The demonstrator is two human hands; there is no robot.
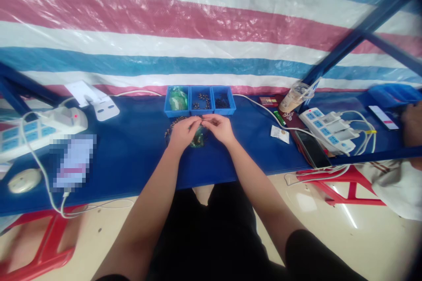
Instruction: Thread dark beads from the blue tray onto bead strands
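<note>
Small dark hard-looking pieces (172, 125) and translucent green plastic bag (198, 139) just nearside of blue three-bay plastic bin (225, 111). Left hand (184, 132), right hand (221, 128) there, fingers bunched; can't tell if gripping. Pieces likely light, droppable: pinch edges.

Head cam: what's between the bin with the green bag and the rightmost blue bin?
The middle blue bin, with small loose pieces in it; seen in the head view.

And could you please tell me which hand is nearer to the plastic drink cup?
Right. The right hand is to the left of the drink cup, apart from it; the left hand is farther left, beyond the right hand.
</note>
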